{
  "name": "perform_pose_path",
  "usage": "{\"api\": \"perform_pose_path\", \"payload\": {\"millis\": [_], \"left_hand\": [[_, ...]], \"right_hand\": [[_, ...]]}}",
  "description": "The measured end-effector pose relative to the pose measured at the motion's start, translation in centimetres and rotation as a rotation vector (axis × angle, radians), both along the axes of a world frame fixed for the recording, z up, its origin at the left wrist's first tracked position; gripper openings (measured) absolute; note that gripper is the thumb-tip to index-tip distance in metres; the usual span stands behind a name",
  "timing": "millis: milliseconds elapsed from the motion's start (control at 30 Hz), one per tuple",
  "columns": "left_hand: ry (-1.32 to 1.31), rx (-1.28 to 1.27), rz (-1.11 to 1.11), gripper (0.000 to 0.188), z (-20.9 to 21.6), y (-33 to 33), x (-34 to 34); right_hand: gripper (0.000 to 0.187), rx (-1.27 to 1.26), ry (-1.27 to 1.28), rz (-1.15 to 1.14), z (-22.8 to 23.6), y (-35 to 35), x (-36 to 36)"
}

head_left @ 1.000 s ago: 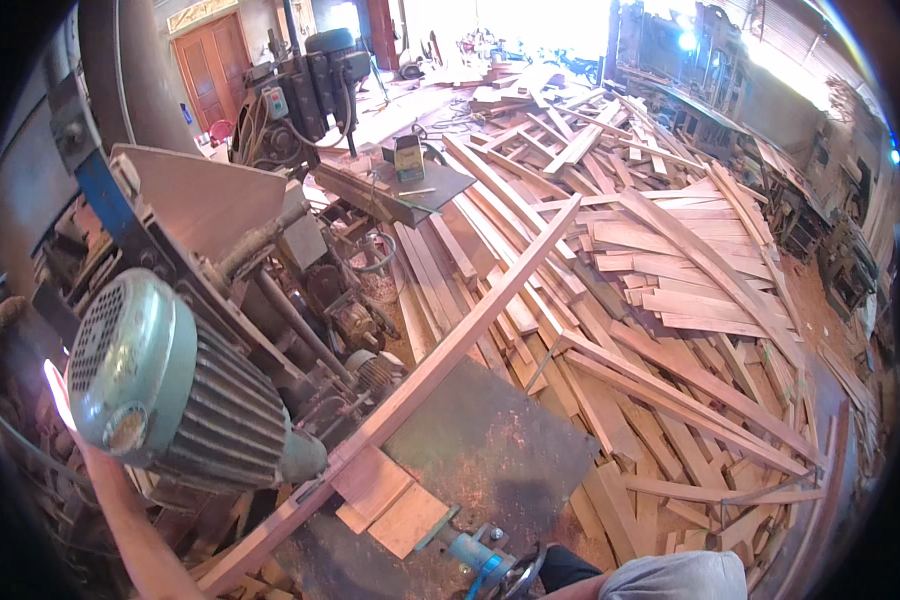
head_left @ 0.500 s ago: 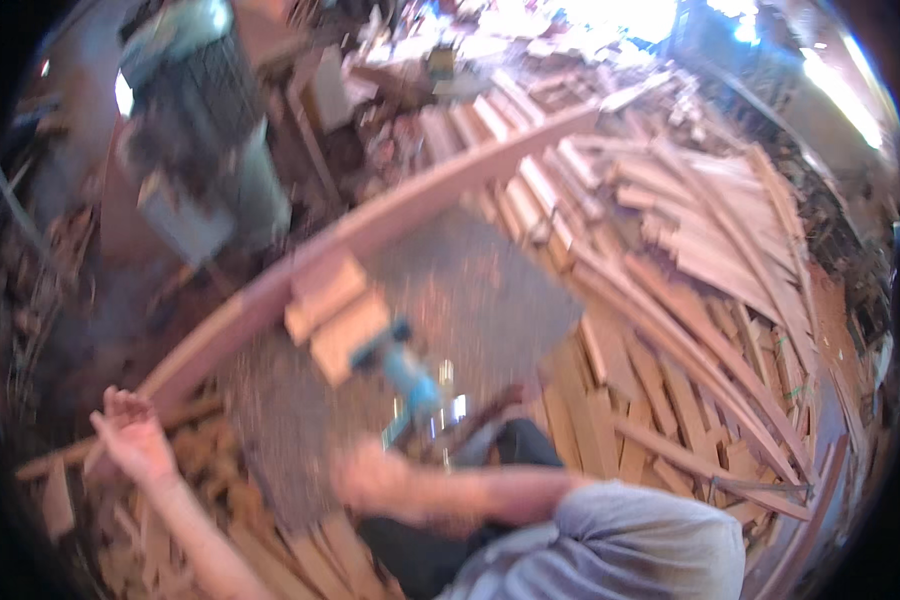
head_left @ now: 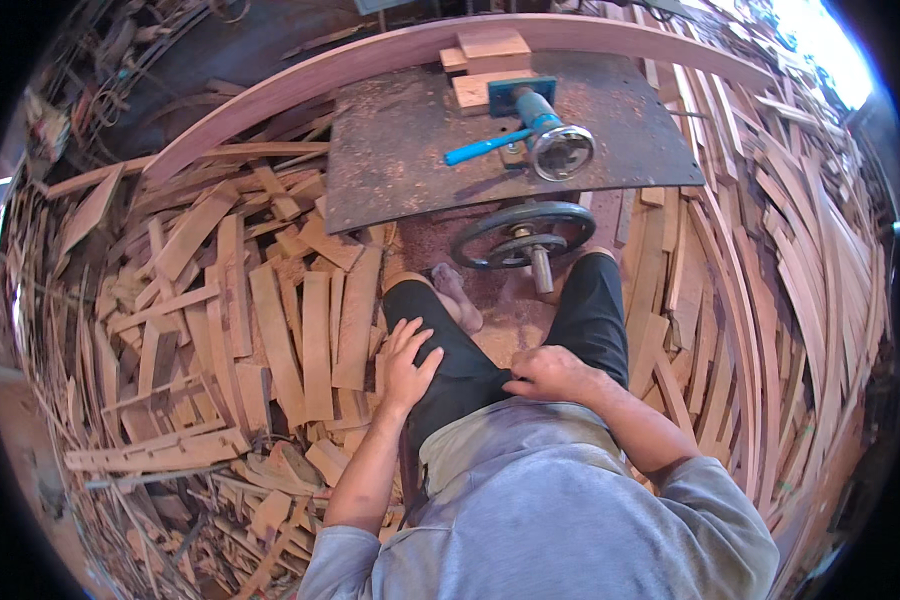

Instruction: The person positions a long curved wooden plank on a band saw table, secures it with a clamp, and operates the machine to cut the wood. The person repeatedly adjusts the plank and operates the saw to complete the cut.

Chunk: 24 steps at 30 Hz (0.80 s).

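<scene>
My left hand (head_left: pixel 408 362) lies on my left thigh with its fingers spread and nothing in them. In my lap, against the dark shorts (head_left: pixel 460 350) at the shirt hem, my right hand (head_left: pixel 552 372) is curled closed; whatever its fingers may hold is hidden. Ahead is a dark metal table (head_left: pixel 400 150) with a blue screw clamp (head_left: pixel 535 108) that has a blue lever and a round metal handwheel. The clamp's plate stands against small wooden blocks (head_left: pixel 492 88). Behind these a long plank (head_left: pixel 370 72) crosses the table on edge. Neither hand touches them.
A large dark handwheel (head_left: pixel 523 235) with a protruding shaft sits under the table's near edge, between my knees. Offcuts (head_left: pixel 315 340) are heaped on the left. Long wooden strips (head_left: pixel 735 320) lie stacked on the right. Sawdust covers the floor by my feet.
Both hands have come back to my lap: the left from out beside the plank's left end, the right from near the clamp. The view has swung round, and the table now sits higher in it.
</scene>
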<state>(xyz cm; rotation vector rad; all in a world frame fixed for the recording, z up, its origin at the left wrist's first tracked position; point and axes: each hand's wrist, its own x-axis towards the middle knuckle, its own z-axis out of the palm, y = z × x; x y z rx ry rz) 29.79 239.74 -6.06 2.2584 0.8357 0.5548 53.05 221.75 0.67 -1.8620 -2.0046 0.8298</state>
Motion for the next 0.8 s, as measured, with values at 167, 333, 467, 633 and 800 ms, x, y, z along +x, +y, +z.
{"api": "perform_pose_path", "payload": {"millis": [167, 333, 467, 633, 800], "left_hand": [[0.017, -0.003, -0.027, 0.037, 0.3, 1.5, 1.4], [-0.123, -0.333, 0.014, 0.046, 1.3, 3.8, 4.2], [-0.194, -0.464, 0.024, 0.063, 2.0, 5.9, 7.4], [-0.13, -0.199, -0.003, 0.072, 3.8, 7.6, 11.6], [-0.119, -0.223, -0.145, 0.054, 7.1, 8.3, 15.9]], "right_hand": [[0.027, 0.203, 0.06, -0.181, 1.7, -0.2, 2.1], [0.023, 0.441, 0.127, -0.55, 2.7, -0.1, 6.5], [0.031, 0.549, 0.185, -0.895, 2.5, -0.4, 10.6], [0.053, 0.445, 0.098, -1.032, 0.9, 0.6, 15.7], [0.045, 0.308, 0.488, -0.894, -4.8, 4.1, 20.0]]}}
